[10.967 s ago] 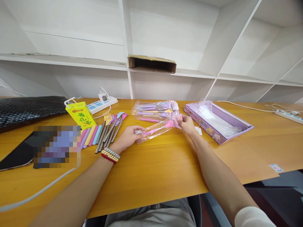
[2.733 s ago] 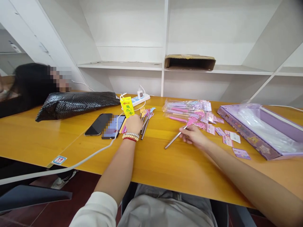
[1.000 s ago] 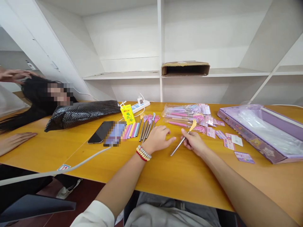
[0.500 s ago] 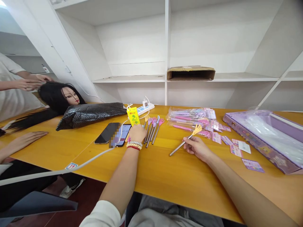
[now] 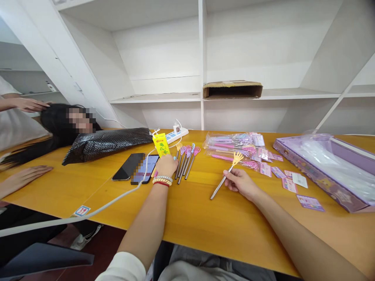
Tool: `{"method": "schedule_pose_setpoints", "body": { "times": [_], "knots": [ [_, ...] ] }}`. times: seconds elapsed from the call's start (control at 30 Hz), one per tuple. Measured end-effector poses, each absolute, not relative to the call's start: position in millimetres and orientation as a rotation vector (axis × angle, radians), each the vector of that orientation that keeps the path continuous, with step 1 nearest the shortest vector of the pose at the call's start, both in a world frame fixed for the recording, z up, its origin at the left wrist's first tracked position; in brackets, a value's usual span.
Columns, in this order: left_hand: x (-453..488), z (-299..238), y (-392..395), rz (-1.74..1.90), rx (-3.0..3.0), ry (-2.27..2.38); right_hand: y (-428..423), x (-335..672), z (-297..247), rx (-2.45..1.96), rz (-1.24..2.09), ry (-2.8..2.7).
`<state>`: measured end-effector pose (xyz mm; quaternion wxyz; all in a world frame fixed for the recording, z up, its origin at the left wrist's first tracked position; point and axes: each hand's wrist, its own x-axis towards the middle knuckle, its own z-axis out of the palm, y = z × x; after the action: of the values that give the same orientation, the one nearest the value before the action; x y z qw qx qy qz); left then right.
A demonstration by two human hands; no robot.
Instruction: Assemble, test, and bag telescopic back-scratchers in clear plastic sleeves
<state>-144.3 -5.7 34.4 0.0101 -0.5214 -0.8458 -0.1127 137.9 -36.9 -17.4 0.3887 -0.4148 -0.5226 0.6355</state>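
Here, the yellow-headed scratcher (image 5: 225, 177) sits just right of the frame's centre. It is slanted, with its bare metal rod pointing down-left to the table (image 5: 205, 234) and its little claw up-right toward the wrapped packets (image 5: 231, 144). The right hand (image 5: 241, 183) pinches the rod about midway with fingertips closed on it, a grip that seems to keep the claw clear and easy to look over. The hands are well apart. The left hand (image 5: 166, 166), left of centre, lies knuckles-up over the lower ends of a row of unwrapped scratchers (image 5: 186, 160). Whether it grips one I cannot tell. That row lies parallel with claws all upward, probably so the colours read at a glance. A yellow carton (image 5: 161, 144) and a phone (image 5: 129, 167) stand beside it. Loose cards (image 5: 290, 183) are scattered toward the purple box (image 5: 322, 175) at right. At the left edge another person's hand (image 5: 22, 177) rests flat.
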Motion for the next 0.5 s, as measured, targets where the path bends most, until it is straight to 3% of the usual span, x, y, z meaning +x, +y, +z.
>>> {"method": "schedule_pose_setpoints", "body": {
  "times": [0.17,0.37,0.5],
  "knots": [
    [-161.1,44.5,-6.9,-0.525,-1.46,-2.73,-36.7,137.0,-17.3,-1.08,1.601,-1.329],
    [-177.4,45.9,-9.1,-0.478,-1.443,-2.711,-38.7,136.2,-13.8,-1.142,1.551,-1.423],
    [-173.0,48.0,-9.4,-0.44,-1.481,-2.765,-42.9,133.0,-7.8,-1.299,1.313,-1.661]
  ]
}}
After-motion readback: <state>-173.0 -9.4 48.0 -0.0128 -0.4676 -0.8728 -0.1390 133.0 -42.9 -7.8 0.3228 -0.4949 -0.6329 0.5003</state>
